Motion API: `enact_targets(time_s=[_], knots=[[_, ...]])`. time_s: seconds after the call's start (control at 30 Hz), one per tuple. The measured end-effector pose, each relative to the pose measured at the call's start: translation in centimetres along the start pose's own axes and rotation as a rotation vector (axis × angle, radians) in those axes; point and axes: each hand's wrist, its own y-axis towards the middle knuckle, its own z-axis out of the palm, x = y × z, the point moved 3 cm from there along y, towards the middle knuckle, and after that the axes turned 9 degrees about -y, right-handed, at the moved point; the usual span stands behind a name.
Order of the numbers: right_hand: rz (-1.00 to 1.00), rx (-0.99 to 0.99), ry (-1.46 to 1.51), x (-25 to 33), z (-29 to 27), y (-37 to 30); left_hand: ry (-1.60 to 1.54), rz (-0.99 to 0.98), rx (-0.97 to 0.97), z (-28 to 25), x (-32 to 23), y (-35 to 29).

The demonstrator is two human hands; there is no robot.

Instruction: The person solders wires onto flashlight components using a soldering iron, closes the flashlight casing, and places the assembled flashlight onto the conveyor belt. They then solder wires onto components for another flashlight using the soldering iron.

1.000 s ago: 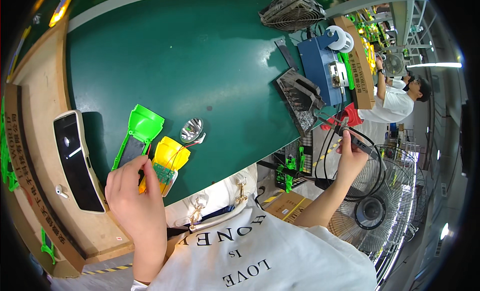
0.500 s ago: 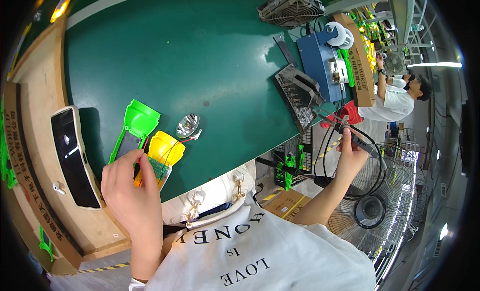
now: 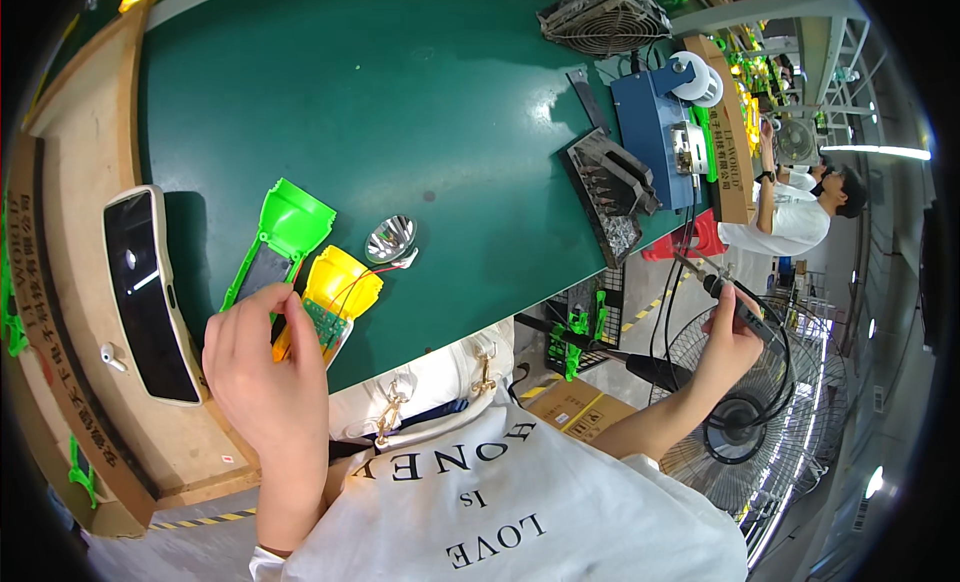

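Note:
My left hand (image 3: 265, 367) is closed in a pinch at the near left of the green worktable (image 3: 440, 112). A short bit of red shows by its fingertips; what they pinch is hidden. Just beside them a small green circuit board (image 3: 326, 327) lies against a yellow plastic housing (image 3: 342, 278). Thin wires run from there to a round silver lamp reflector (image 3: 391, 239). Behind my fingers rests a bright green plastic shell (image 3: 296, 220). My right hand (image 3: 730, 337) grips a soldering iron (image 3: 712, 282) off the table's right edge, its tip toward the table.
A dark soldering stand (image 3: 608, 187) and a blue machine with a white spool (image 3: 650, 122) occupy the right side. A dusty fan (image 3: 605, 22) sits behind them. At left, a phone (image 3: 150, 292) lies on a wooden ledge. A large floor fan (image 3: 735, 432) stands beneath my right arm.
The view has shifted slightly. My right hand with the soldering iron sits a little lower and farther right. My left hand stays pinched beside the circuit board.

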Motion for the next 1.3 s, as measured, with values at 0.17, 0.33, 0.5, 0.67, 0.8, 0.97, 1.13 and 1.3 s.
enact_targets(time_s=[0.17, 0.33, 0.5, 0.67, 0.8, 0.97, 1.13, 1.3], knots=[[0.005, -0.009, 0.011, 0.8, -0.6, -0.8, -0.006, 0.005, 0.001, 0.0, 0.0, 0.0], [-0.011, -0.002, 0.086, 2.0, 0.4, -1.2, -0.002, -0.010, -0.002, -0.1, 0.1, -0.1], [-0.136, -0.061, 0.403, 5.0, 1.4, -2.8, 0.008, -0.011, -0.021, 0.0, 0.1, 0.0], [-0.288, 0.159, 0.710, 11.3, 4.8, -5.0, 0.041, -0.052, -0.019, -0.3, 0.4, 0.0], [-0.413, 0.414, 0.769, 15.0, 6.6, -7.4, 0.068, -0.077, -0.017, -0.5, 0.3, 0.2], [-0.581, 0.702, 0.698, 18.3, 8.4, -8.9, 0.104, -0.071, 0.036, -0.8, 0.4, 0.5], [-0.497, 0.762, 0.572, 19.4, 9.7, -10.3, 0.093, -0.115, 0.045, -0.7, 0.9, 0.7], [-0.650, 0.779, 0.597, 20.4, 10.5, -11.0, 0.112, -0.122, 0.083, -0.9, 0.6, 1.2]])
